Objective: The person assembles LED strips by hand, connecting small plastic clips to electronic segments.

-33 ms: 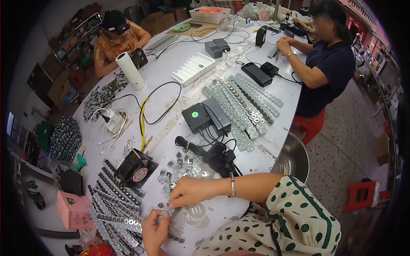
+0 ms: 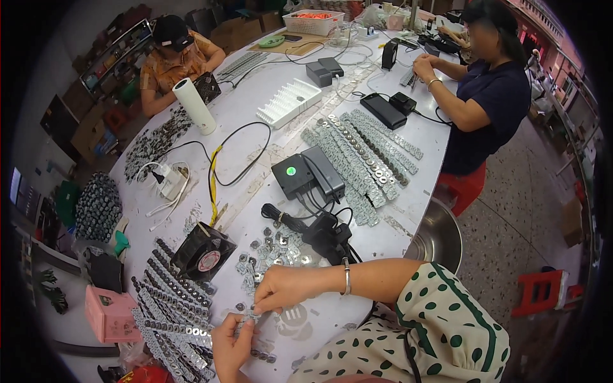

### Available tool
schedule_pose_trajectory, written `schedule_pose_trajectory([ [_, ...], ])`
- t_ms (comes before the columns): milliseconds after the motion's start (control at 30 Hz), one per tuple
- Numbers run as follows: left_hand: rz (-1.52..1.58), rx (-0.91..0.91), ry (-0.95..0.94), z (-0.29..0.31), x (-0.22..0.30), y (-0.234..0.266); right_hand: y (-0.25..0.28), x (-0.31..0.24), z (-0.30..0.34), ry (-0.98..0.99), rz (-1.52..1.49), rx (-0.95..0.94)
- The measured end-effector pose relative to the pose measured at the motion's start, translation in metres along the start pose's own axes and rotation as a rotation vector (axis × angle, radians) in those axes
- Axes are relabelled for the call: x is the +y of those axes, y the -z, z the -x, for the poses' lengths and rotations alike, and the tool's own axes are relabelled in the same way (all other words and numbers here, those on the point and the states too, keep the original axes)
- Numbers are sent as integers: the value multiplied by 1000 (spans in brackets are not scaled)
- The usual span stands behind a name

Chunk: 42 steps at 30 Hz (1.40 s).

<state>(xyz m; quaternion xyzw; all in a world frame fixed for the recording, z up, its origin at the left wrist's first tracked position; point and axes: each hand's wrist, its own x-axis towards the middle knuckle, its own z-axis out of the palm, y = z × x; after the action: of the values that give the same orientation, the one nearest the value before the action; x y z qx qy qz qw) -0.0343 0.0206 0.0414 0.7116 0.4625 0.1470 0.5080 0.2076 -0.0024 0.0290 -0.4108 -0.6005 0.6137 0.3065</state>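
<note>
Near the table's front edge, my left hand [image 2: 231, 341] pinches a short row of small silvery metal pieces [image 2: 246, 316] between thumb and fingers. My right hand [image 2: 281, 288] reaches in from the right, its fingertips closed at the far end of the same pieces. What exactly the right fingertips grip is hidden. Just beyond my hands lies a loose pile of small square metal pieces [image 2: 281, 246], some with dark round parts. Left of my left hand, long rows of stacked metal pieces [image 2: 169, 306] fan out across the table.
A black cooling fan [image 2: 203, 252] stands beyond the rows. Black adapters with cables [image 2: 329, 236] lie by my right wrist; a dark box [image 2: 294, 175] sits farther off. More metal strips [image 2: 357, 159] lie at the right. Two people [image 2: 482, 83] [image 2: 175, 57] work across the table.
</note>
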Motion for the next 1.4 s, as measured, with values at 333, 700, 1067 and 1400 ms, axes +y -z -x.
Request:
schedule_pose_trajectory([
  [333, 150, 34, 10, -2, 7, 0, -11, 4, -5, 15, -76, 133],
  [700, 48, -60, 40, 12, 10, 2, -11, -3, 0, -22, -97, -58],
  [1067, -106, 240, -207, 2, 22, -17, -17, -7, -10, -174, -309, 283],
  [1400, -481, 445, -377, -3, 3, -30, -29, 0, -10, -83, -43, 355],
])
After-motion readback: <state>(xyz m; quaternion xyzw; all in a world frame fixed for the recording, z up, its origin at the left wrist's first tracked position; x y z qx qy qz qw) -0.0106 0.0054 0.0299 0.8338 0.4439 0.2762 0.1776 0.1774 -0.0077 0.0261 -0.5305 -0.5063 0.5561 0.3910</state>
